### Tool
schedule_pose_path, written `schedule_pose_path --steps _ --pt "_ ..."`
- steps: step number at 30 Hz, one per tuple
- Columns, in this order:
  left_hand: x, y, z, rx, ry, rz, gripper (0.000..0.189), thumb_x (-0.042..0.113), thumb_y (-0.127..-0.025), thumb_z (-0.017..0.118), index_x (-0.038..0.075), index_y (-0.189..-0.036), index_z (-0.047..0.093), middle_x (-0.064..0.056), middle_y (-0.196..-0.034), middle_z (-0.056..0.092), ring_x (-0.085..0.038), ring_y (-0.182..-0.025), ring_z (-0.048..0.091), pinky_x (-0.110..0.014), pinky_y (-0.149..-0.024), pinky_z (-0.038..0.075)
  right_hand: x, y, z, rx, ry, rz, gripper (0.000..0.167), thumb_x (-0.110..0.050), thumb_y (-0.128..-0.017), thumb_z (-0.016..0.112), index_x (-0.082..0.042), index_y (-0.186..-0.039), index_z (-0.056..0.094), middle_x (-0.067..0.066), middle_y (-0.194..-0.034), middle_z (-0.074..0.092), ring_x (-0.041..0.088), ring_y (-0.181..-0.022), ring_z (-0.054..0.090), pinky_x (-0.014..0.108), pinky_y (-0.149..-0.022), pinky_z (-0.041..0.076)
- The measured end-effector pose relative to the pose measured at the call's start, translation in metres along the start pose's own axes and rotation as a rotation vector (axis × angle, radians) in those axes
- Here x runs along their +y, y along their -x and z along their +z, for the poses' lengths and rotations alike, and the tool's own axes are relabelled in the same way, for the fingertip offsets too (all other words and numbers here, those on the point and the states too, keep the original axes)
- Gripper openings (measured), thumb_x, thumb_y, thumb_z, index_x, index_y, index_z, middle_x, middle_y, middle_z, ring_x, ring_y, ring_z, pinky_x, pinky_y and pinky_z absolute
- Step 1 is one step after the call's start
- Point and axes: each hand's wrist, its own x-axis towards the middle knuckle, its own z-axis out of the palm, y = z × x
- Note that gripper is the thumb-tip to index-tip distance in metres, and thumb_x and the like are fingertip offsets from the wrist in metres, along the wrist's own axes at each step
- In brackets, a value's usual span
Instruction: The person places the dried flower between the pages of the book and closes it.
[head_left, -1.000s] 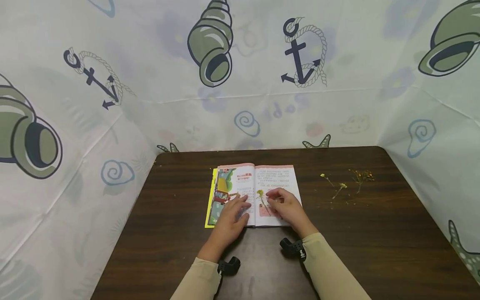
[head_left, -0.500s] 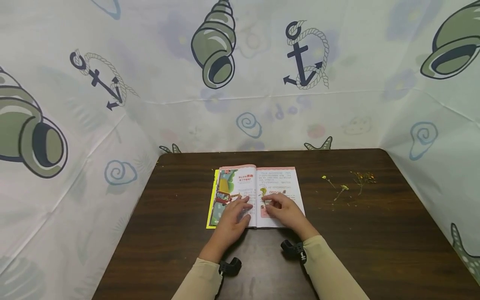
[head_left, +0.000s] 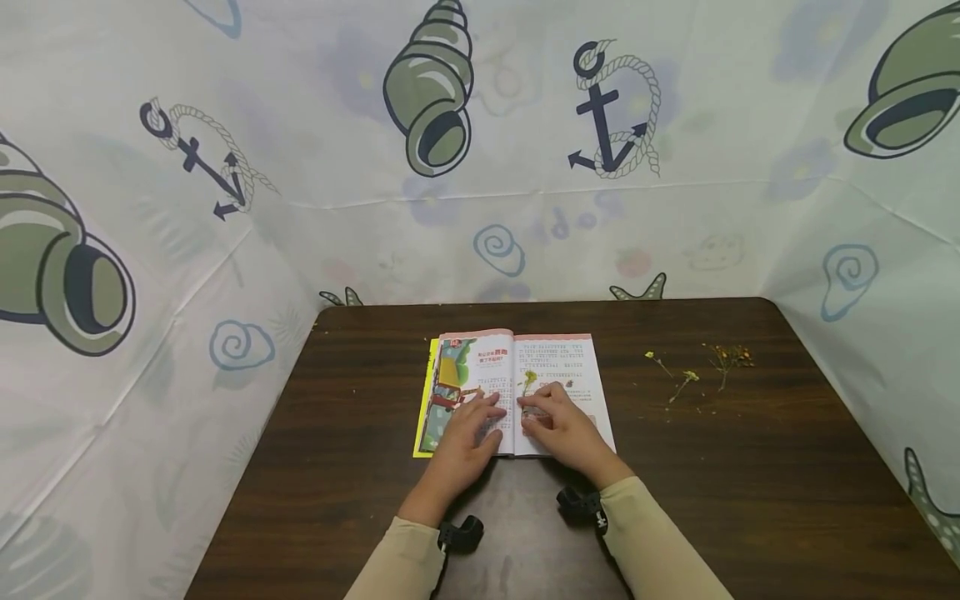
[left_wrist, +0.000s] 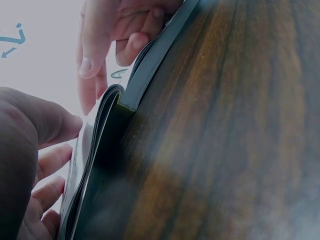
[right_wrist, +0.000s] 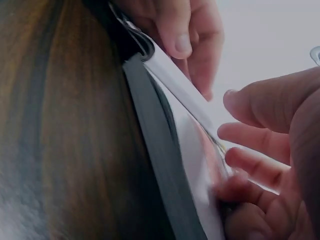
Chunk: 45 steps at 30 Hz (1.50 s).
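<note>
An open book [head_left: 573,354] with coloured pictures lies on the dark wooden table. On its right page, close to the spine, is a dried sprig with a yellow flower head [head_left: 530,377]. My right hand [head_left: 562,425] is over that page with its fingertips at the sprig, whose lower stem they hide. In the right wrist view the thumb [right_wrist: 260,102] stands apart from the loosely bent fingers. My left hand [head_left: 467,433] rests on the left page, fingers spread.
Right of the book lie more dried yellow sprigs: a small one [head_left: 658,362], another [head_left: 685,384] and a bushier one [head_left: 726,360]. Tiny crumbs are scattered around them. A printed cloth [head_left: 420,242] hangs behind the table [head_left: 750,483] and along both sides.
My right hand's fingers have moved left over the sprig, towards the spine. The flower head has shifted slightly away from me and to the right. My left hand has stayed in place.
</note>
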Motion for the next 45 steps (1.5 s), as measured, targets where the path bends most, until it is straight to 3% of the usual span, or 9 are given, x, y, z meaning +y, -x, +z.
schedule_pose_path --steps 5,9,18,25,29,32,36,39,45 --pt "0.002 -0.001 -0.001 0.0 -0.018 0.006 0.031 0.021 -0.107 0.069 0.02 -0.138 0.069 0.002 -0.169 0.052 -0.03 -0.167 0.033 -0.062 -0.132 0.031 0.0 0.001 -0.005 -0.052 -0.071 -0.033 0.048 -0.019 -0.107 0.07 -0.005 -0.152 0.062 0.01 -0.161 0.053 0.028 -0.132 0.07 0.044 -0.112 0.058" --pt "0.003 -0.002 -0.002 -0.008 -0.021 -0.003 0.031 0.023 -0.107 0.068 0.021 -0.139 0.069 0.004 -0.17 0.05 -0.028 -0.168 0.031 -0.062 -0.133 0.029 0.0 0.004 -0.009 -0.069 -0.076 -0.024 0.051 -0.021 -0.108 0.069 -0.007 -0.156 0.06 0.009 -0.168 0.049 0.028 -0.132 0.072 0.045 -0.113 0.056" --pt "0.005 0.0 -0.003 -0.013 -0.009 -0.012 0.032 0.022 -0.107 0.069 0.02 -0.139 0.069 0.003 -0.171 0.05 -0.029 -0.168 0.031 -0.064 -0.133 0.029 -0.001 0.006 -0.009 -0.071 -0.039 -0.05 0.041 -0.023 -0.107 0.072 -0.015 -0.147 0.07 0.004 -0.164 0.058 0.027 -0.151 0.057 0.052 -0.121 0.049" --pt "0.006 0.001 -0.001 -0.005 0.0 -0.001 0.031 0.02 -0.107 0.069 0.019 -0.138 0.069 0.001 -0.17 0.051 -0.031 -0.167 0.032 -0.064 -0.132 0.029 0.009 0.02 -0.021 -0.075 -0.066 -0.169 0.033 -0.01 -0.101 0.077 -0.012 -0.134 0.074 0.003 -0.126 0.075 0.017 -0.109 0.068 0.027 -0.095 0.056" --pt "0.003 0.002 -0.001 -0.004 -0.012 0.007 0.031 0.021 -0.107 0.069 0.018 -0.138 0.069 0.0 -0.17 0.051 -0.031 -0.167 0.032 -0.064 -0.132 0.03 0.022 0.037 -0.033 -0.067 0.061 -0.25 0.039 -0.008 -0.098 0.08 -0.015 -0.136 0.075 0.005 -0.148 0.069 0.031 -0.144 0.059 0.053 -0.121 0.045" --pt "0.002 0.002 -0.002 -0.007 -0.02 0.012 0.031 0.022 -0.107 0.069 0.018 -0.137 0.069 0.0 -0.17 0.05 -0.032 -0.167 0.032 -0.064 -0.132 0.03 0.033 0.05 -0.042 -0.046 0.141 -0.247 0.042 -0.009 -0.097 0.081 -0.017 -0.138 0.075 0.009 -0.162 0.06 0.041 -0.158 0.043 0.067 -0.126 0.03" --pt "0.001 0.002 -0.002 0.002 -0.018 0.014 0.03 0.021 -0.106 0.069 0.018 -0.136 0.069 0.0 -0.17 0.051 -0.032 -0.167 0.033 -0.064 -0.131 0.031 0.046 0.063 -0.056 -0.057 0.109 -0.203 0.045 -0.012 -0.098 0.081 -0.018 -0.141 0.073 0.01 -0.169 0.052 0.043 -0.164 0.032 0.036 -0.138 0.019" --pt "-0.001 0.001 0.0 0.007 -0.016 0.023 0.03 0.02 -0.106 0.069 0.018 -0.136 0.069 0.0 -0.17 0.051 -0.033 -0.166 0.033 -0.066 -0.13 0.031 0.054 0.068 -0.065 -0.053 0.023 -0.181 0.045 -0.012 -0.1 0.078 -0.016 -0.144 0.071 0.012 -0.17 0.05 0.043 -0.166 0.029 0.008 -0.128 0.012" --pt "0.001 0.0 0.001 -0.01 -0.005 0.006 0.031 0.022 -0.107 0.068 0.019 -0.138 0.068 0.002 -0.171 0.049 -0.03 -0.168 0.03 -0.064 -0.133 0.029 0.06 0.071 -0.077 -0.008 0.023 -0.133 0.046 -0.01 -0.102 0.075 -0.015 -0.147 0.068 0.011 -0.17 0.049 0.042 -0.165 0.029 -0.002 -0.118 0.015"
